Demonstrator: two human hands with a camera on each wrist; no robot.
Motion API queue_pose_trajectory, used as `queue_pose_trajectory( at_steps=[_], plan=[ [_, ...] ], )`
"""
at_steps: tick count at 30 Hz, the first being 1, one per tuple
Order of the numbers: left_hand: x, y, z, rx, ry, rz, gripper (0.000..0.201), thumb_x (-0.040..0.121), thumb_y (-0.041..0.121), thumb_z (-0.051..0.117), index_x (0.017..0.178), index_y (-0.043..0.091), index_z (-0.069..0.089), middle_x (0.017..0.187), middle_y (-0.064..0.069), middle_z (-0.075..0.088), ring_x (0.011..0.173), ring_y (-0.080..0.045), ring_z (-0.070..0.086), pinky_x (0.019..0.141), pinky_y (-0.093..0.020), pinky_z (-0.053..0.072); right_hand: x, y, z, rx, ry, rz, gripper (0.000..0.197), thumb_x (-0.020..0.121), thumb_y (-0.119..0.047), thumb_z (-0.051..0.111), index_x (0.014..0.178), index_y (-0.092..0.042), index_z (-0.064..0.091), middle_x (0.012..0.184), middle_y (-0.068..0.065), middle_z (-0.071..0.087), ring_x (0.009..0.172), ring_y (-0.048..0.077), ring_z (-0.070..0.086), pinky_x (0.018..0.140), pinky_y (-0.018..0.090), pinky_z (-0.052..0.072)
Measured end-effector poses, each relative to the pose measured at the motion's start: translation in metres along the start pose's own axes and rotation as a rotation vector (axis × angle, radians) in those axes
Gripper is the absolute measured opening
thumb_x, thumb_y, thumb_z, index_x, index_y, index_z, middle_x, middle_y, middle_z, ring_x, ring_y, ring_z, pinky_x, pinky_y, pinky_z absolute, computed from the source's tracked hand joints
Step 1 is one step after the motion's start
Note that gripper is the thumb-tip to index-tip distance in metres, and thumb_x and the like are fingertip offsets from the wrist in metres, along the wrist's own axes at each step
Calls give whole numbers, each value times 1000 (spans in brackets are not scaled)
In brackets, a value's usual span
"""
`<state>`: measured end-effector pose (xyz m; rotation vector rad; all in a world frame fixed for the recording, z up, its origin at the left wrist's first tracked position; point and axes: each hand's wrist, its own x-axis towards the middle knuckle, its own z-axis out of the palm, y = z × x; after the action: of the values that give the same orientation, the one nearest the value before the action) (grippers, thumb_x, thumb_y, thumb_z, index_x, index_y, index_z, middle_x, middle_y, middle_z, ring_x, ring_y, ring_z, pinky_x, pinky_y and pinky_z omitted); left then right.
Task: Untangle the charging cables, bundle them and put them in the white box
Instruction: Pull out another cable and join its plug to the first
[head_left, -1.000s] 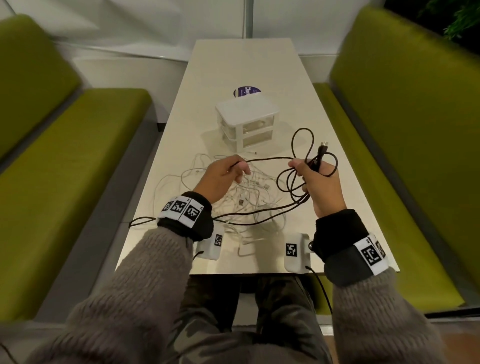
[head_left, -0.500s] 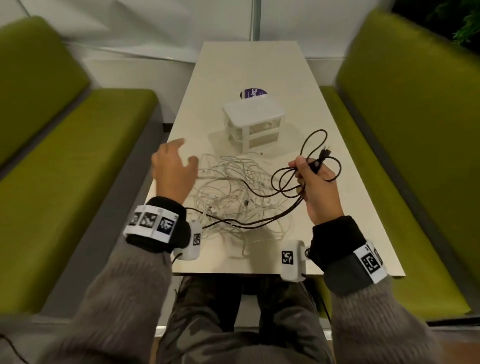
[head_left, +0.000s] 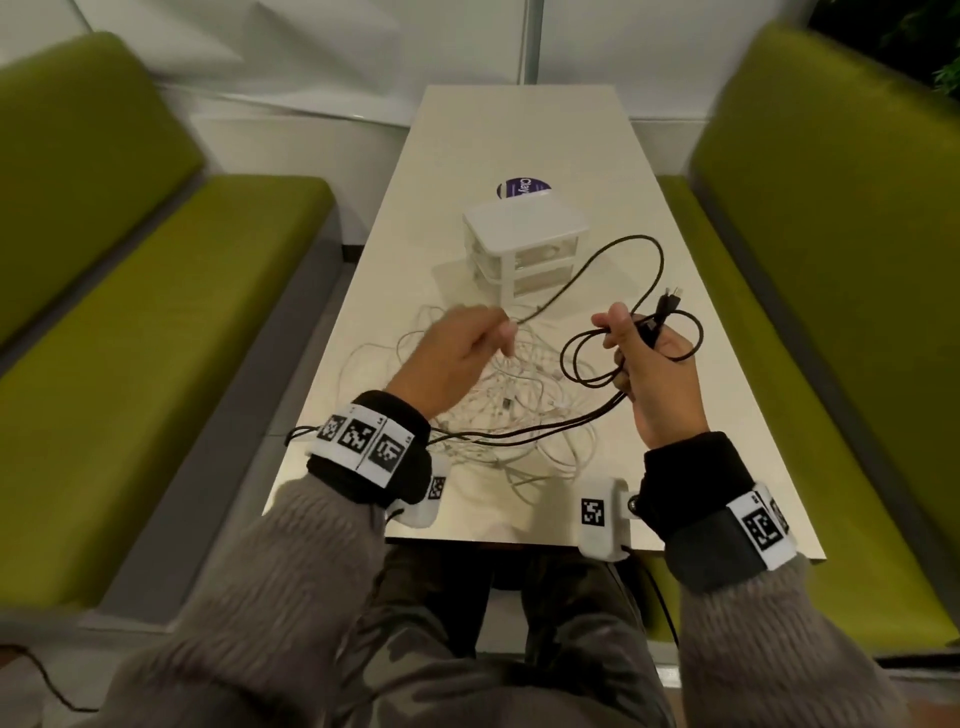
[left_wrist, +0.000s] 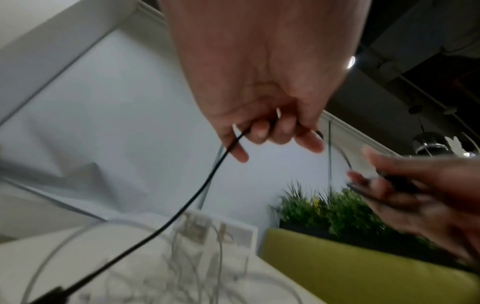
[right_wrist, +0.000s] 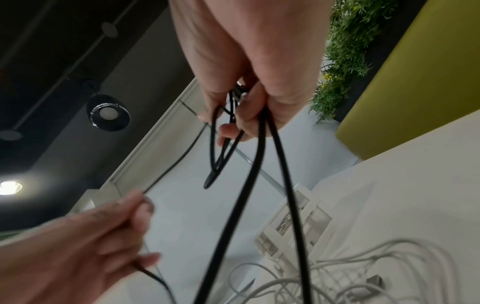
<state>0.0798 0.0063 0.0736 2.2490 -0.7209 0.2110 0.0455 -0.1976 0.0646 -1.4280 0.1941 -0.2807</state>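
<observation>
A black cable (head_left: 608, 252) arcs above the table (head_left: 675, 291) between my two hands. My right hand (head_left: 636, 345) grips several coiled loops of the black cable (right_wrist: 223, 148), whose plug (head_left: 670, 301) sticks out past the fingers. My left hand (head_left: 488, 332) pinches the same black cable (left_wrist: 207, 179) further along. A tangle of white cables (head_left: 519, 395) lies on the table beneath both hands. The white box (head_left: 524, 228), a small set of drawers, stands just beyond the tangle.
Green benches (head_left: 156, 291) flank the table on both sides. A round purple sticker (head_left: 522, 188) lies behind the white box. One end of the black cable trails off the table's near left edge (head_left: 296, 434). A plant (left_wrist: 324, 207) stands behind the right bench.
My left hand, which had let go and swung out left with fingers spread, has come back and pinched the black cable. The right hand still holds its coil, now with a wide arc rising from it.
</observation>
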Motion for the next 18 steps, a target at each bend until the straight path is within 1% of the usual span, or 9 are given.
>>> queue_pose_trajectory(
  at_steps=[4,6,8,10,12,13,14,16,18],
  plan=[
    [5,0,-55,290,286,93,34,93,33,43,71,14,61,66,4,45,71,-16,39,68,-30,29,1,3,-7,16,35,30,43,76,-56,58,85,-16,69,64,-7,45,50,1,35,45,15,27],
    [1,-12,-89,454,361,13,39,89,38,41,71,12,62,67,2,42,73,-21,41,69,-36,29,3,3,-10,57,61,41,43,77,-55,58,87,-14,68,62,-6,40,48,1,33,43,15,26],
    [-10,-32,-119,600,373,-194,41,87,42,40,76,11,65,73,-9,50,83,-31,48,77,-41,33,5,3,-13,59,74,44,31,84,-45,62,89,-15,67,64,-5,39,49,2,33,43,15,27],
    [-24,-52,-134,738,281,-523,32,89,37,45,91,15,67,95,-17,58,103,-35,46,92,-47,32,7,2,-12,70,64,60,6,89,-21,67,91,-15,66,69,-4,46,52,2,36,45,16,27],
    [-31,-70,-129,782,86,-754,29,90,28,48,114,22,62,121,-18,54,120,-36,38,105,-54,23,7,2,-9,85,37,69,16,88,1,61,98,-10,64,74,-3,52,55,2,41,46,15,28],
    [-31,-76,-121,760,27,-762,36,89,26,49,125,23,56,130,-17,50,125,-36,37,108,-54,21,6,2,-7,100,21,72,21,87,6,55,100,-9,63,74,-2,52,56,2,43,45,15,28],
    [-29,-79,-110,698,4,-690,43,88,28,50,130,21,51,135,-16,49,127,-36,38,110,-53,23,5,0,-4,119,7,82,24,88,8,50,99,-9,63,72,0,51,55,2,43,44,14,28],
    [-24,-69,-80,448,13,-443,50,87,37,52,131,14,51,135,-13,51,126,-33,44,107,-47,32,3,-1,2,149,-16,99,28,88,10,45,94,-10,63,71,0,50,52,2,41,42,14,27],
    [-21,-40,-42,194,-42,-293,48,92,37,54,133,13,48,137,-7,49,129,-24,42,109,-38,30,1,-2,7,158,-23,111,28,86,12,44,91,-9,62,74,-1,52,54,5,37,42,14,26]
  ],
)
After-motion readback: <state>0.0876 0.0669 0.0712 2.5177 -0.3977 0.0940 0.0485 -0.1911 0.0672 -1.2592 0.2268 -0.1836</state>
